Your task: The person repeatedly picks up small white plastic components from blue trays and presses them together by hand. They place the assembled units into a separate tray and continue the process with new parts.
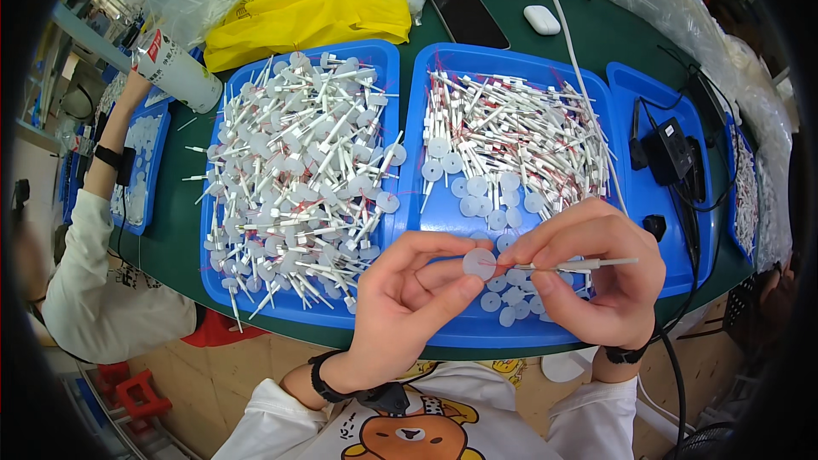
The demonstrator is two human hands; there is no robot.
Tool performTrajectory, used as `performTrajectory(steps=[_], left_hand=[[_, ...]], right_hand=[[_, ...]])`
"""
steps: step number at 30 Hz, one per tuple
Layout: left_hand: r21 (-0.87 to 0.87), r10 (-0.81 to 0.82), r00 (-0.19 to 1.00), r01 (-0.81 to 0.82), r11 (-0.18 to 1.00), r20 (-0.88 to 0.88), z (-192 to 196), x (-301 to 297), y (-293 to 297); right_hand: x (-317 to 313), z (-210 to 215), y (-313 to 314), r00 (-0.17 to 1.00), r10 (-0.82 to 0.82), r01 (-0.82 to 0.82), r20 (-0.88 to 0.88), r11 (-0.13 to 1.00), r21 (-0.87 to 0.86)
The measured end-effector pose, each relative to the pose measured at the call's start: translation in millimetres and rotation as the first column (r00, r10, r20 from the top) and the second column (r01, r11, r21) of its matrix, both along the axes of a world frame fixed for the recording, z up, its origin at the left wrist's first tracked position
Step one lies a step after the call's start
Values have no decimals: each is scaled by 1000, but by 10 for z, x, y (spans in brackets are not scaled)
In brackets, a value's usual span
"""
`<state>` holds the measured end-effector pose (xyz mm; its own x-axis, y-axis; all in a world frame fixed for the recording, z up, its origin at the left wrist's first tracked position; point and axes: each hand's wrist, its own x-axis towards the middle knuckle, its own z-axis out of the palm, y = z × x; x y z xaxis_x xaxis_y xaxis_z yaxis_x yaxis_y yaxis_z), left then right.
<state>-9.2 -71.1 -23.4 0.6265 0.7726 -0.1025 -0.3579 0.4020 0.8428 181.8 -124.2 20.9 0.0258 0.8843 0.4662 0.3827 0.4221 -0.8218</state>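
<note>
My left hand (394, 311) pinches a small translucent white disc (479, 263) between thumb and fingers. In my right hand (601, 277) is a thin white stick-like part (607, 263), gripped by thumb and fingertips and pointing right. Red thread or fine wire (502, 270) shows between the disc and the stick; whether it passes through the disc I cannot tell. Both hands are over the front of a blue tray (415, 132), which holds a heap of white sticks with red threads (520, 136) and several loose discs (481, 196).
Left of it, another blue tray (394, 60) is heaped with sticks and discs (298, 162). Behind lie a yellow bag (311, 17), a phone (470, 17) and a white case (542, 20). A white cable (569, 30) crosses the right side, near a black adapter (669, 152). A co-worker's hand (141, 85) touches a cup (179, 72).
</note>
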Motion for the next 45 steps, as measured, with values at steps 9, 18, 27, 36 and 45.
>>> performTrajectory(steps=[9,18,27,36,45], left_hand=[[10,-15,1000,15,1000,27,-44,-29,-23],[152,-44,988,21,988,150,-183,-11,-4],[253,-11,984,-36,967,180,-133,-57,6],[589,112,992,-61,806,-50,39,-135,43],[739,57,998,-46,672,10,-56,-131,119]], right_hand=[[6,-20,18,997,-77,78,23,997,-28],[-8,-46,18,998,9,-8,69,1000,-21],[53,12,-21,991,57,-52,119,998,-44],[-3,-27,-55,967,-8,-25,255,992,125],[22,-28,-65,939,35,-73,341,992,98]])
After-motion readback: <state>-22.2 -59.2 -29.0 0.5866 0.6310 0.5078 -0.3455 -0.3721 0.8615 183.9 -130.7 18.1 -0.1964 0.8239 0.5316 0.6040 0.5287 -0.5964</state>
